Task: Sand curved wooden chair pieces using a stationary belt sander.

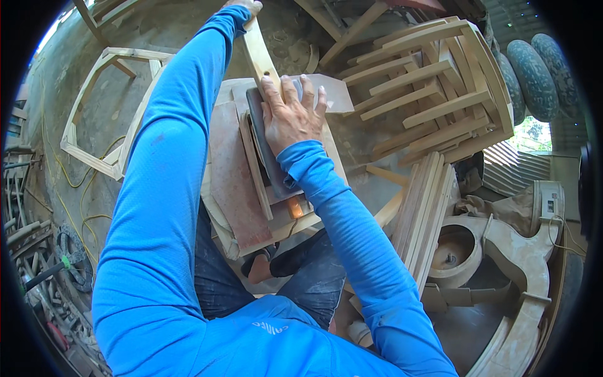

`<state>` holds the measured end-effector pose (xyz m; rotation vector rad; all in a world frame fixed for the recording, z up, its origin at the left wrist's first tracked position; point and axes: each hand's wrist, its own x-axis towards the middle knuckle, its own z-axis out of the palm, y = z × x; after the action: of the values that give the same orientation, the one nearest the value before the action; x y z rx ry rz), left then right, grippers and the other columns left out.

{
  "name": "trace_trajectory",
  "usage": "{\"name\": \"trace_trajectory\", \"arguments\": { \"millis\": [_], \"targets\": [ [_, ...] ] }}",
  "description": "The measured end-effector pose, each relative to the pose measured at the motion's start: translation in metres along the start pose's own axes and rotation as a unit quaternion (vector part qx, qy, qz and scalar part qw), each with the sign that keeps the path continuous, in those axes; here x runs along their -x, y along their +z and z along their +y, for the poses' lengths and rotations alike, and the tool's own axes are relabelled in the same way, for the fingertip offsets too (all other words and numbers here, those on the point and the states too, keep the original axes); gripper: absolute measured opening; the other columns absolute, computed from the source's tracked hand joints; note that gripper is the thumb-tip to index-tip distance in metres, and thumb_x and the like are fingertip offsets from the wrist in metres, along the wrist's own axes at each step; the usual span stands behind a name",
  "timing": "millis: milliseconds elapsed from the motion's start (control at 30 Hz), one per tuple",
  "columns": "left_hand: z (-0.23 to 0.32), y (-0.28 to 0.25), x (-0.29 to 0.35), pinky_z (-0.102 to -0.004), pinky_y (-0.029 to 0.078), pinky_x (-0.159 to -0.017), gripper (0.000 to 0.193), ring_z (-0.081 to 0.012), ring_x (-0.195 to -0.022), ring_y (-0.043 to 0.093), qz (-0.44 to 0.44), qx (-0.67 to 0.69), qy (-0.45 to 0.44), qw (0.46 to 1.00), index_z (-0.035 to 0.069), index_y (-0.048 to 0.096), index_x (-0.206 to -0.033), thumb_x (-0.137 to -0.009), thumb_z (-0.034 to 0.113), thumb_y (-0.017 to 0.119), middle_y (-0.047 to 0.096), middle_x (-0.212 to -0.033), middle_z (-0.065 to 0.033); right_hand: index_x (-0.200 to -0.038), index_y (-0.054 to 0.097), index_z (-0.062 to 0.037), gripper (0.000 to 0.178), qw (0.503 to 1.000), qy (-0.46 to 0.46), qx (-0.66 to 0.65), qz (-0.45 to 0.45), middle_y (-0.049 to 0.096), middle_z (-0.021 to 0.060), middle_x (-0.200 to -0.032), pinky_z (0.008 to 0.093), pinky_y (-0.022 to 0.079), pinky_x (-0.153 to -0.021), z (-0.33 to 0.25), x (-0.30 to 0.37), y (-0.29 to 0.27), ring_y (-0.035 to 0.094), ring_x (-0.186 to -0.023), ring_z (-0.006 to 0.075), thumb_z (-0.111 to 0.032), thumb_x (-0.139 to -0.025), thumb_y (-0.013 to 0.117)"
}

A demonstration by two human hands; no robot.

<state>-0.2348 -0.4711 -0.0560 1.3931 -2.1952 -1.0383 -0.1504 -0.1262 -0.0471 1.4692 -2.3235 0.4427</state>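
My left hand (246, 5), partly cut off by the top edge, is closed around the far end of a pale, slightly curved wooden piece (257, 50) with a small hole. Over its near end lies my right hand (295, 116), fingers spread and flat, pressing down and hiding that end. Beneath the palm runs a long grey belt-like surface (271, 164), set in a wooden stand between boards. An orange part (294, 207) with a cord shows at its near end. The stand's worn reddish board (235, 182) is left of the belt.
Stacked wooden frames (433, 81) stand at the far right, with a bundle of planks (421, 213) nearer. A large dusty machine housing (512, 251) sits at right. Left are a wooden frame (72, 125), a yellow cord (59, 195) on the floor, and piled scraps (44, 283).
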Motion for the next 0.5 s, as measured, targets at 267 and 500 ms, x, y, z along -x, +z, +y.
{"name": "trace_trajectory", "arguments": {
  "millis": [267, 500],
  "targets": [
    [0.011, 0.023, 0.073, -0.0554, 0.008, -0.125, 0.075, -0.0304, -0.156, 0.024, 0.021, -0.124, -0.002, 0.992, 0.002, 0.044, -0.15, -0.092, 0.047, 0.055, 0.046, -0.158, -0.0142, -0.142, 0.058, -0.03, 0.049, 1.0, -0.01, 0.009, -0.016, 0.06, 0.0103, -0.14, 0.0608, 0.018, -0.119, 0.023, 0.051, -0.033, 0.041, -0.14, 0.0371, -0.03, -0.094, 0.066],
    [0.004, 0.001, 0.207, -0.0574, -0.01, -0.124, 0.08, -0.0318, -0.159, -0.007, 0.11, -0.292, 0.008, 0.95, -0.006, 0.028, -0.157, -0.096, 0.042, 0.045, 0.022, -0.169, -0.0159, -0.15, 0.05, -0.0309, 0.06, 0.997, -0.035, 0.01, -0.068, 0.05, 0.0093, -0.152, 0.059, 0.014, -0.121, 0.011, 0.154, -0.097, 0.034, -0.146, 0.0376, -0.023, -0.092, 0.064]
  ]
}}
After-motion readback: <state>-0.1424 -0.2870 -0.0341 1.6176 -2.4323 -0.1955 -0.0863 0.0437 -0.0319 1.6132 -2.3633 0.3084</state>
